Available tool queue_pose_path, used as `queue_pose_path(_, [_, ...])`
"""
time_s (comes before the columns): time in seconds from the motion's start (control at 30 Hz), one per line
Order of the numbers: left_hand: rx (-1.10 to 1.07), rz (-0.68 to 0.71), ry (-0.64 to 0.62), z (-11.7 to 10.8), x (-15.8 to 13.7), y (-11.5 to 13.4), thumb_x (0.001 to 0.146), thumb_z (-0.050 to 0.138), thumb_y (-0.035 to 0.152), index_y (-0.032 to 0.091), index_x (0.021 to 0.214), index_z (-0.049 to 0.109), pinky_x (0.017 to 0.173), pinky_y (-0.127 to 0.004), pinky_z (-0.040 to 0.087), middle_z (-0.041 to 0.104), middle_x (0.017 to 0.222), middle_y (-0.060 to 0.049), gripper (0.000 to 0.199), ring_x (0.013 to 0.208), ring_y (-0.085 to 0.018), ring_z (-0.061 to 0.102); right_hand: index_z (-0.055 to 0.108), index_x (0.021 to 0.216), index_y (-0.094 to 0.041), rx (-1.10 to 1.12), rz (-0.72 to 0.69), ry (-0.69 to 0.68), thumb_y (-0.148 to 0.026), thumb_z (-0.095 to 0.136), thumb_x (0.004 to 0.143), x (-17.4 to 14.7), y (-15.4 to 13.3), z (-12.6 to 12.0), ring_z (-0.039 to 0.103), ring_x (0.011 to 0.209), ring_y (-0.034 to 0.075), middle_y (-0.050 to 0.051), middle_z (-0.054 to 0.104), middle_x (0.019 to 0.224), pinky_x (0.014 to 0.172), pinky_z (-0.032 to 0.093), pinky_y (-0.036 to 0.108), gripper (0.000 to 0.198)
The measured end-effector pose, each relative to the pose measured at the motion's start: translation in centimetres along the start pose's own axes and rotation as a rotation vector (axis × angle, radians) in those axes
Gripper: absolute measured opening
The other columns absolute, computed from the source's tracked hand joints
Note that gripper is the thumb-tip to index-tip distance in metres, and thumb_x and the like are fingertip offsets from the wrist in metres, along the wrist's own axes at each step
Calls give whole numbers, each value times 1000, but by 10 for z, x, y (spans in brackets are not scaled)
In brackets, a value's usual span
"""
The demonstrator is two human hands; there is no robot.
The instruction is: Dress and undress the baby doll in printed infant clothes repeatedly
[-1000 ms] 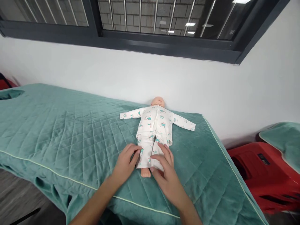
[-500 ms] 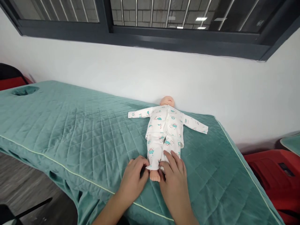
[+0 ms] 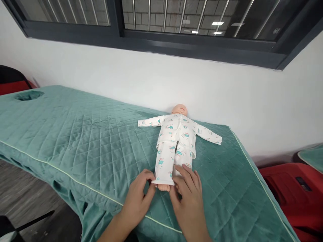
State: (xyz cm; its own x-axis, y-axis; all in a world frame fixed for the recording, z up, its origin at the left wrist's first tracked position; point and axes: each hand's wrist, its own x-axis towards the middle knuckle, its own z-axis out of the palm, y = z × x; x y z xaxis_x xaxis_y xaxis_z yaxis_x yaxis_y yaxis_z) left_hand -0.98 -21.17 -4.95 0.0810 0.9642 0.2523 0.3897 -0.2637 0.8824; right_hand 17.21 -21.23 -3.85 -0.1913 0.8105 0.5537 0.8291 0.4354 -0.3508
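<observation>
1. A baby doll is laid on its back near the right end of a green quilted bed cover, its bare head just beside the white wall, its arms spread out to either side
2. The doll is dressed in a white pyjama set printed with small teal figures – a long-sleeved top with a row of buttons down the front, and trousers reaching to the ankles
3. The cuff of the trouser leg on the viewer's left is pinched by the left hand between thumb and fingers; one bare foot is seen just below that cuff
4. The right hand is laid over the other trouser leg, its fingers loosely curved – whether cloth is pinched under them cannot be told
5. The doll's other foot is hidden under the right hand, and the doll's hands are covered by the sleeves
6. Both forearms are cut off by the lower edge; a red object at the right is only partly seen, and a dark-framed window is cut off at the top
</observation>
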Motion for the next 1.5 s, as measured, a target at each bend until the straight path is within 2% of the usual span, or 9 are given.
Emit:
queue_pose_path(0.33, [137, -4, -40, 3, -8, -9, 96, 43, 25, 23, 94, 57, 83, -38, 52, 64, 95, -6, 15, 90, -22, 63, 62, 107, -28, 114, 97, -34, -18, 52, 94, -17, -4, 3, 40, 139, 33, 7, 56, 137, 107, 44, 60, 20])
queue_pose_path(0.43, [189, 58, -22, 5, -9, -6, 92, 47, 20, 23, 102, 57, 93, -40, 53, 63, 113, -9, 14, 108, -23, 62, 59, 119, -30, 220, 143, -16, -19, 52, 94, -22, -2, -4, 43, 137, 31, 8, 54, 139, 104, 49, 54, 27])
queue_pose_path(0.53, [268, 165, 20, 10, -9, 7, 90, 50, 17, 23, 118, 53, 106, -44, 49, 52, 137, -13, 29, 129, -25, 51, 53, 128, -31, 390, 191, 21, -19, 51, 95, -32, 6, -11, 48, 134, 27, 9, 50, 142, 104, 51, 47, 35])
queue_pose_path(0.7, [514, 350, -87, 29, 2, 31, 81, 50, 5, 21, 124, 53, 114, -53, 41, 44, 150, -11, 47, 144, -30, 35, 47, 134, -28, 522, 311, 43, -12, 47, 90, -47, 27, -8, 46, 135, 25, 9, 46, 144, 113, 41, 50, 47])
queue_pose_path(0.8, [648, 384, -103, 42, 10, 35, 78, 51, 3, 18, 121, 56, 115, -57, 38, 45, 151, -12, 46, 146, -32, 32, 52, 128, -23, 397, 405, 62, -16, 50, 88, -45, 35, 0, 48, 129, 28, 11, 51, 137, 111, 39, 53, 41])
queue_pose_path(1.0, [757, 347, 7, 57, 19, 30, 85, 49, 2, 18, 102, 63, 109, -56, 43, 54, 143, -12, 27, 142, -32, 39, 58, 112, -19, 340, 540, -13, -31, 50, 92, -36, 36, 7, 61, 99, 27, 10, 64, 105, 86, 50, 42, 24])
queue_pose_path(1.27, [624, 378, 113, 53, 18, 33, 90, 52, 10, 19, 100, 63, 101, -50, 50, 54, 139, -12, 18, 135, -30, 46, 58, 96, -22, 402, 485, -163, -28, 49, 93, -10, 49, -21, 62, 76, 18, 1, 65, 84, 71, 48, 30, 12])
queue_pose_path(1.4, [564, 440, 158, 50, 12, 40, 92, 53, 14, 20, 102, 63, 103, -49, 49, 55, 139, -11, 16, 133, -29, 47, 55, 82, -23, 279, 306, -89, -25, 52, 92, -10, 43, -42, 55, 66, 15, -3, 57, 73, 64, 43, 26, 10])
queue_pose_path(1.5, [552, 475, 199, 50, 7, 38, 91, 53, 13, 19, 102, 63, 104, -49, 48, 56, 137, -12, 16, 132, -29, 48, 55, 83, -22, 214, 192, -44, -20, 49, 92, -26, 36, -41, 54, 65, 14, -2, 54, 75, 61, 42, 25, 11])
